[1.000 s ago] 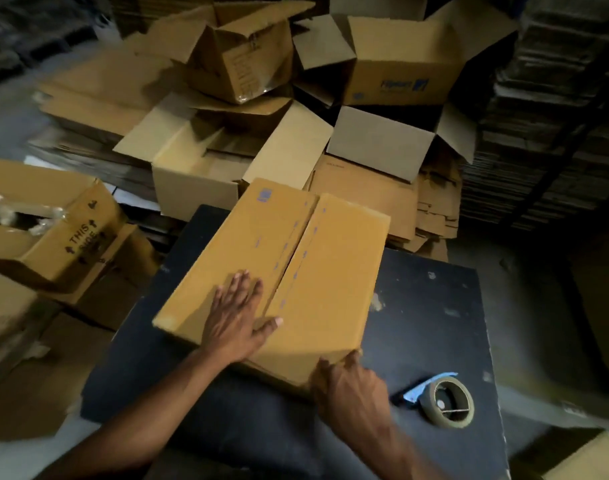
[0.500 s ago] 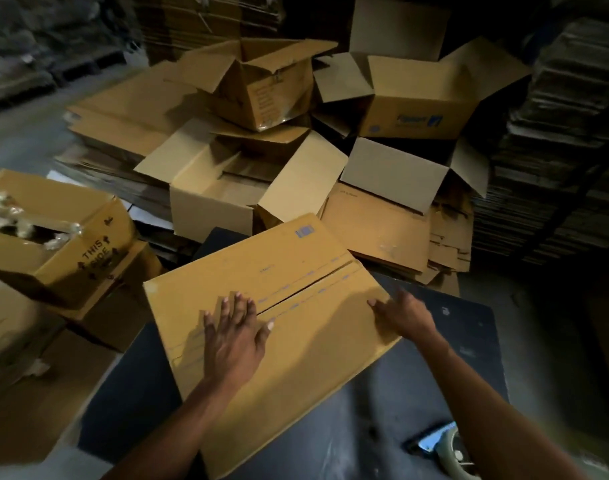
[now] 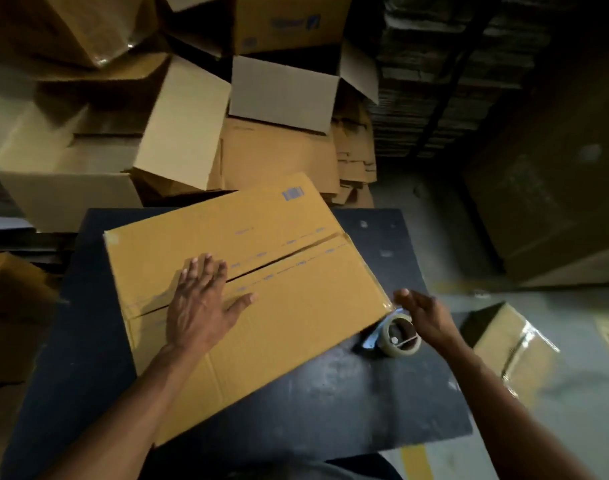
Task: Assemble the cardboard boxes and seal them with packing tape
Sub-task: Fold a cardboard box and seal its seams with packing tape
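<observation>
Box (image 3: 247, 292) now squared on the dark table (image 3: 331, 403), flaps shut, seam untaped; left hand (image 3: 199, 306) still pressing flat-fingered beside seam, right hand (image 3: 424, 315), fingers loose, has dropped from box's far edge to tape roll (image 3: 400, 336) at its right corner—taping likely next.

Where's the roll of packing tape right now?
The tape roll sits on the dark table, at the box's right corner, just under the right hand.

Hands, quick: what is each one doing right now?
Left hand: open, pressed flat on the cardboard box.
Right hand: open, holding nothing, just above the tape roll.
</observation>
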A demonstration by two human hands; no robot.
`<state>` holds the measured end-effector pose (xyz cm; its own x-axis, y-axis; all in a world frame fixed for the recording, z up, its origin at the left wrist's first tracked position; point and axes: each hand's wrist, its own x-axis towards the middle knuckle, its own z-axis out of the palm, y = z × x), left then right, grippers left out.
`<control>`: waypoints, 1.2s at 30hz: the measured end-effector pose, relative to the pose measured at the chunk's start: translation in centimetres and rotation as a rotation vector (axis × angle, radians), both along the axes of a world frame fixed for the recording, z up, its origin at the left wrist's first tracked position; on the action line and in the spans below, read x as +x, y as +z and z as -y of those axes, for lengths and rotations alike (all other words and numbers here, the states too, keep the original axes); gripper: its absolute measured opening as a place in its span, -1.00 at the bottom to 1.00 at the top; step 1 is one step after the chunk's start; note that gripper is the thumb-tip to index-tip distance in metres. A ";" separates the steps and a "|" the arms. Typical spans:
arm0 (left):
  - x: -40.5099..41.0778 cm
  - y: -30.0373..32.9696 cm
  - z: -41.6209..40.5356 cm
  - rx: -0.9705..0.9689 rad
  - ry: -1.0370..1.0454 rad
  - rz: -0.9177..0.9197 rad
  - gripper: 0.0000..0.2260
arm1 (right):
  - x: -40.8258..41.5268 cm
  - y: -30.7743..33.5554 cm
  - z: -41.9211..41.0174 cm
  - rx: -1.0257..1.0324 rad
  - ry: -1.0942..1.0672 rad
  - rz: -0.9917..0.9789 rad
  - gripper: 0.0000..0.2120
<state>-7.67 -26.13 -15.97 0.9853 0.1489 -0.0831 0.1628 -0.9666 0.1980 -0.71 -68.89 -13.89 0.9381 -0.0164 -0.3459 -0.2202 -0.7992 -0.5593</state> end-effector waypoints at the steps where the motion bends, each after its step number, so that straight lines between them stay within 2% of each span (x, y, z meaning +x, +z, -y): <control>1: 0.7 0.1 0.3 -0.007 0.003 -0.002 -0.03 | 0.2 -0.8 1.7 -0.122 0.092 -0.014 -0.73; 3: 2.1 0.3 1.3 -0.023 -0.006 -0.017 -0.06 | 0.5 -2.9 4.1 -0.351 0.370 -0.065 -0.53; 5: 3.1 0.8 2.8 -0.054 -0.017 -0.046 -0.15 | 1.0 -4.8 5.1 -0.469 0.592 -0.114 -0.40; 7: 3.6 1.1 4.1 -0.089 -0.001 -0.042 -0.18 | 1.6 -5.8 5.2 -0.545 0.677 -0.043 -0.49; 10: 3.8 0.6 5.0 -0.061 0.019 -0.026 -0.11 | 2.5 -6.0 4.6 -0.597 0.704 0.093 -0.55; 14: 3.6 -0.3 5.6 0.023 -0.015 -0.080 -0.17 | 1.9 -6.3 5.6 -0.495 0.742 -0.066 -0.74; 17: 3.8 -0.2 5.6 0.071 -0.034 -0.131 -0.14 | 1.6 -4.5 7.1 -0.406 0.767 -0.076 -0.83; 20: 3.8 -0.2 5.6 0.088 -0.044 -0.132 -0.14 | 1.6 -0.2 8.0 -0.355 0.798 -0.023 -0.79; 25: 4.0 0.5 7.9 0.093 -0.095 -0.152 -0.12 | 2.0 10.1 6.4 0.046 0.688 -0.002 -0.83; 28: 3.7 1.0 10.7 0.107 -0.231 -0.196 -0.18 | 3.2 13.6 2.5 0.257 0.569 0.026 -0.81; 31: 3.0 1.8 11.9 0.133 -0.361 -0.195 -0.14 | 4.5 14.2 -2.5 0.431 0.443 -0.151 -0.71; 33: 1.9 2.3 10.4 0.146 -0.315 -0.202 -0.08 | 4.9 13.4 -5.5 0.417 0.395 -0.215 -0.60; 36: -0.5 2.2 5.9 0.100 -0.178 -0.120 0.01 | 5.3 11.5 -8.7 0.346 0.342 -0.274 -0.53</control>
